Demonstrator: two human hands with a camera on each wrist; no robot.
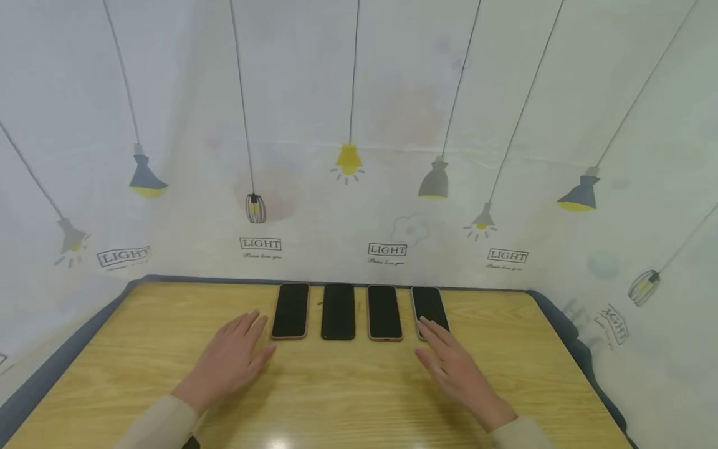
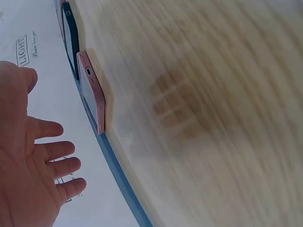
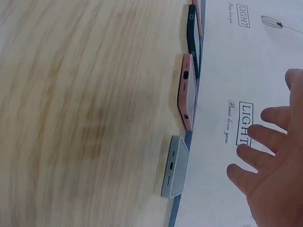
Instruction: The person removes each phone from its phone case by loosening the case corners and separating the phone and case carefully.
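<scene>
Several smartphones lie side by side in a row along the table's far edge, dark screens up. In the head view the leftmost phone (image 1: 290,310) has a pink edge, and a black phone (image 1: 338,312) comes after it. Then follow another pink-edged phone (image 1: 384,313) and, at the right end, a phone with a pale grey edge (image 1: 429,302). My left hand (image 1: 227,358), fingers extended, hovers beside the leftmost phone and holds nothing. The right hand (image 1: 457,368) is empty too, its fingertips overlapping the near end of the pale grey phone in this view.
The wooden table (image 1: 336,399) has a dark blue-grey border (image 1: 219,279) along its far edge. Behind it rises a white sheet (image 1: 314,93) printed with hanging lamps and the word LIGHT. A small dark object (image 1: 191,443) shows by the left sleeve.
</scene>
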